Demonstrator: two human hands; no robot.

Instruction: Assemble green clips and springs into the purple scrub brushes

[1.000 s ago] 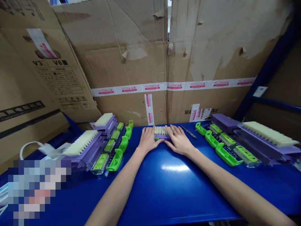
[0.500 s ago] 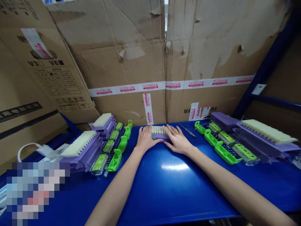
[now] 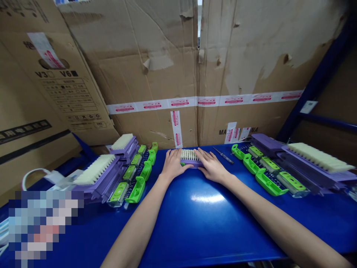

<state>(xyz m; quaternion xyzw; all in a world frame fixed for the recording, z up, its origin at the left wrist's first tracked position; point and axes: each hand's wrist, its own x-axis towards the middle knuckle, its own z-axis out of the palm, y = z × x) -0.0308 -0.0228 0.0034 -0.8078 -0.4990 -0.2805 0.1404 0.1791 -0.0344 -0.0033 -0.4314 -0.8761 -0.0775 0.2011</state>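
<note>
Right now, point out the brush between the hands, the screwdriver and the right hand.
Brush [image 3: 189,155], head view: its pale bristles.
Screwdriver [image 3: 226,158], head view: its handle.
Right hand [image 3: 212,166], head view: back of the hand.

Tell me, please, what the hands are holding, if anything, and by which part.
The purple bristled block, by its ends: left hand at its left, right hand at its right.

Mid-frame, our left hand [image 3: 173,163] and right hand [image 3: 212,166] clasp a purple brush [image 3: 194,163] — bristles [image 3: 189,155] up. Right of centre, we see a screwdriver [image 3: 226,158].
</note>
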